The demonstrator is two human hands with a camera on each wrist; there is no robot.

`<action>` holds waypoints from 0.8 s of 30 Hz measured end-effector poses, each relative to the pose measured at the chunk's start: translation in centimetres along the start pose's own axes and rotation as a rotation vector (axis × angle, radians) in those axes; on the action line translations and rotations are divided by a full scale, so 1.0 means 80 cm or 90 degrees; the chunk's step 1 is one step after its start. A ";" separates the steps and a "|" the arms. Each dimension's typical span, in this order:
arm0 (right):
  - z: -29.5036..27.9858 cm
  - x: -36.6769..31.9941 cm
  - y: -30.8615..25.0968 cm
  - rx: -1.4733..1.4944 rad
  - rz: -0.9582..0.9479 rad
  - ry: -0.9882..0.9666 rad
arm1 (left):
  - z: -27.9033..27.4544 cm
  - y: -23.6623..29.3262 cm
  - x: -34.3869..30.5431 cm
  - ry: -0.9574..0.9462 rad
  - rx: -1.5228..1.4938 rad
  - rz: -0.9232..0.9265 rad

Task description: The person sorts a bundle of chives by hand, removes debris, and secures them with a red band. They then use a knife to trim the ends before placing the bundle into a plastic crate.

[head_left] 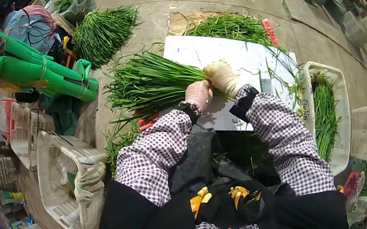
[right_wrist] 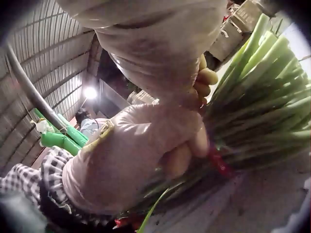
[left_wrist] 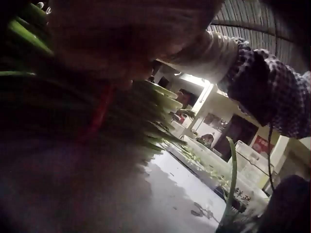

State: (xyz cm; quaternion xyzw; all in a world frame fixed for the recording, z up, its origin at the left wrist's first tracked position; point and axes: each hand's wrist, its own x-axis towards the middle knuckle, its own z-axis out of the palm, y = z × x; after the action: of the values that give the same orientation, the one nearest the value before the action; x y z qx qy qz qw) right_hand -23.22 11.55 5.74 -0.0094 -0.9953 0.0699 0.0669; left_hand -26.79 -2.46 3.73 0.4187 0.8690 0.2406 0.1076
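A large bundle of green garlic chives [head_left: 152, 82] lies over the left part of a white board [head_left: 182, 47], leaves to the left. My gloved left hand [head_left: 198, 95] grips the bundle near its stem end. The gloved right hand [head_left: 223, 75] meets it there, fingers curled close against the stems. A red tie [right_wrist: 221, 162] goes round the stems and runs up to where both hands meet. The right fingers pinch at this tie, its end hidden behind them. In the right wrist view the pale cut stems [right_wrist: 272, 63] fan out beyond the hands.
Loose chives [head_left: 227, 28] lie behind the board, and another pile [head_left: 106, 33] is on the floor. A white crate [head_left: 340, 89] with chives stands at right. At left, gloves [head_left: 89, 182] hang on another crate [head_left: 58, 201]. A flat grey piece [head_left: 266, 85] rests on the board.
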 end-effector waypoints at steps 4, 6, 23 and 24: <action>0.003 -0.020 0.000 0.171 0.103 0.049 | -0.016 0.006 -0.003 -0.035 -0.014 -0.020; 0.007 -0.036 -0.001 0.150 0.044 0.210 | -0.039 0.007 0.013 -0.129 0.038 -0.030; 0.017 -0.093 -0.073 -0.008 -0.043 0.127 | -0.076 0.011 0.073 -0.189 0.026 -0.022; 0.004 -0.095 -0.066 0.023 0.012 0.191 | -0.088 0.015 0.059 -0.098 -0.042 -0.112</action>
State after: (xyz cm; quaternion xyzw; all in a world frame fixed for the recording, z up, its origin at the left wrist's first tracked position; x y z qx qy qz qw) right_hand -15.77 6.05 5.19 -0.0277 -0.9726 0.0865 0.2142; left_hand -31.68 -0.45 10.49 0.3547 0.8831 0.2256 0.2084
